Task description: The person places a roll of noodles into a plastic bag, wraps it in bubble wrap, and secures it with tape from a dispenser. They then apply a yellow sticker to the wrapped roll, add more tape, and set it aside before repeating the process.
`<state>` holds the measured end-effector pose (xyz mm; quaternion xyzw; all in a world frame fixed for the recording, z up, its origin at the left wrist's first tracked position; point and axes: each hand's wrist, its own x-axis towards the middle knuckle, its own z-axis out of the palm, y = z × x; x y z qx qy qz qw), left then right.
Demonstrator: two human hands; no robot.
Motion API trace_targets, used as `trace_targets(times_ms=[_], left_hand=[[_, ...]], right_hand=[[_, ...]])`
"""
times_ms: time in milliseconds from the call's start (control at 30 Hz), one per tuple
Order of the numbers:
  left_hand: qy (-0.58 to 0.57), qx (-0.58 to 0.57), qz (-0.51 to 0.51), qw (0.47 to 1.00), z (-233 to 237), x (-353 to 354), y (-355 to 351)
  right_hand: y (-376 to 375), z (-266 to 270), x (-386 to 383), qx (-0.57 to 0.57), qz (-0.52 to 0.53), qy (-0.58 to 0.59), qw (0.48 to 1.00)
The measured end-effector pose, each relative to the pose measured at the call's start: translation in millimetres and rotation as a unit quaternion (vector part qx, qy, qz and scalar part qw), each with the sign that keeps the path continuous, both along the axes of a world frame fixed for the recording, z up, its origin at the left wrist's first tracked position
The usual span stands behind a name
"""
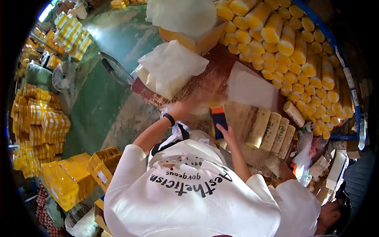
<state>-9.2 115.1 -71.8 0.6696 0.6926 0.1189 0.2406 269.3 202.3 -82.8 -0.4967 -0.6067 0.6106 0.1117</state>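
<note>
My left hand [184,110], with a dark band at its wrist, is over the near edge of the reddish-brown table [205,89]. Its fingers are smeared by motion, and I cannot see whether anything is in them. My right hand [228,135] is closed on a dark blue block with an orange end [218,120], its thumb lying along the blue side. To its right, pale wrapped rolls with green writing [271,130] lie side by side. A stack of translucent white sheets [171,63] stands beyond my left hand. More thin sheets [252,86] lie flat farther right.
Yellow-ended wrapped rolls [292,59] are piled high within a blue frame [342,63]. A co-worker's hand [286,172] is at the table's right side. Yellow cartons [71,177] stand at lower left. A fan [64,76] stands on the green floor.
</note>
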Motion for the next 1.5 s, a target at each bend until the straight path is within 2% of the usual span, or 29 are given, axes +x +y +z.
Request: trace_targets(times_ms=[33,67,167,267,367,467,667,800,867,900,967,1067,1133,1167,1233,1267,1367,1400,1467,1500], left_hand=[[0.014,0.002,0.013,1.000,0.1,-4.8,1.1],[0.028,0.072,0.015,0.997,-24.2,-9.7,-0.9],[0.190,0.124,-0.001,0.974,-9.7,-0.3,-9.6],[0.391,0.176,-0.005,0.903,-39.9,1.4,-8.1],[0.422,0.145,0.003,0.895,-60.1,-0.3,3.4],[0.301,0.074,-0.020,0.950,-27.4,-4.7,10.2],[0.327,0.088,-0.046,0.940,-33.1,-12.5,15.7],[0.249,-0.013,-0.045,0.967,-20.2,-16.4,31.4],[0.228,-0.052,-0.048,0.971,-16.1,-24.2,42.0],[0.212,-0.044,-0.048,0.975,-21.9,-29.8,45.9],[0.173,-0.029,-0.047,0.983,-41.3,-34.9,51.4],[0.111,-0.119,-0.049,0.985,-2.2,-34.6,58.6],[0.101,-0.102,-0.047,0.988,-0.3,-35.6,56.9],[0.097,-0.093,-0.043,0.990,1.5,-36.5,54.4],[0.122,-0.005,-0.033,0.992,-11.9,-37.3,43.8],[0.135,0.040,-0.028,0.990,-19.6,-37.8,38.2],[0.263,0.119,-0.034,0.957,-15.5,-21.1,24.5],[0.311,0.125,-0.028,0.942,-22.0,-19.3,24.0],[0.404,0.136,-0.009,0.905,-41.4,-15.7,22.5],[0.350,0.094,-0.009,0.932,-33.5,-15.8,25.6]], right_hand=[[6.6,-3.4,-12.7,0.000,-0.006,0.009,1.000],[13.4,-5.3,-23.2,0.004,-0.023,0.027,0.999],[27.4,21.6,-59.2,-0.002,-0.057,0.065,0.996],[38.2,27.3,-68.3,-0.037,-0.054,0.080,0.995],[37.3,25.0,-63.3,-0.049,-0.049,0.072,0.995],[22.1,49.3,-61.3,0.014,-0.073,-0.017,0.997],[5.5,31.1,-51.6,-0.001,-0.096,0.032,0.995],[-19.0,48.2,-50.4,0.013,-0.138,0.085,0.987],[-31.0,45.3,-30.9,-0.043,-0.115,0.027,0.992],[-37.1,43.6,-21.3,-0.070,-0.103,-0.002,0.992],[-44.4,37.1,-14.0,-0.033,-0.108,0.009,0.994],[-43.1,19.0,-13.3,-0.006,-0.107,0.030,0.994],[-33.3,-5.7,-22.0,0.044,-0.098,0.034,0.994],[-23.6,-15.3,-24.7,0.029,-0.092,0.027,0.995],[-8.5,-20.4,-31.2,-0.002,-0.080,0.011,0.997],[-7.3,-15.2,-31.9,-0.072,-0.105,0.015,0.992],[4.4,-2.7,-35.4,-0.079,-0.095,-0.005,0.992],[5.0,14.7,-38.1,-0.092,-0.098,0.004,0.991],[9.1,8.4,-32.3,-0.125,-0.084,0.003,0.989],[13.6,11.3,-32.3,-0.138,-0.075,0.004,0.988]])
